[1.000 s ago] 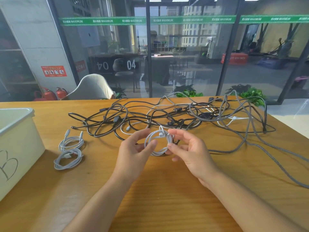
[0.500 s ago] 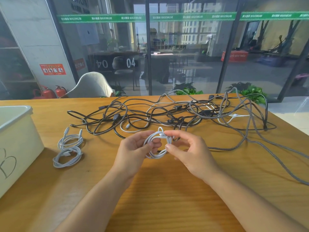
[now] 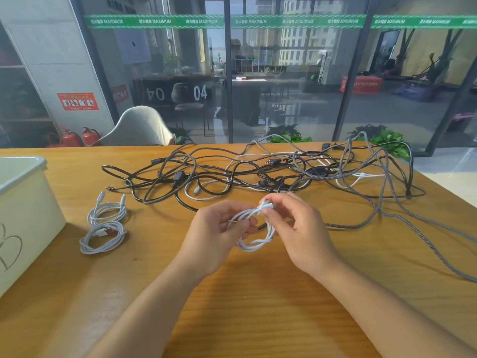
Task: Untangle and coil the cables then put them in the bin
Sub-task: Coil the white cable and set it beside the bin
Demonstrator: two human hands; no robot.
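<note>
A small white cable coil [image 3: 254, 242] hangs between both hands above the wooden table [image 3: 258, 293]. My left hand [image 3: 214, 236] pinches the coil's left side. My right hand [image 3: 302, 228] grips its plug end at the top. Behind the hands lies a tangle of black, grey braided and white cables [image 3: 271, 174]. Two coiled white cables rest at the left, one [image 3: 107, 211] above the other [image 3: 103, 237]. The cream bin [image 3: 28, 218] stands at the far left edge, marked with a heart and a letter.
A grey braided cable [image 3: 423, 241] trails over the table's right side toward the right edge. A glass wall, a white chair [image 3: 139, 127] and plants stand beyond the table's far edge.
The coil has tilted: my right hand lifted the plug end up and right, while my left hand closed its fingers on the loops. The loops now hang lower.
</note>
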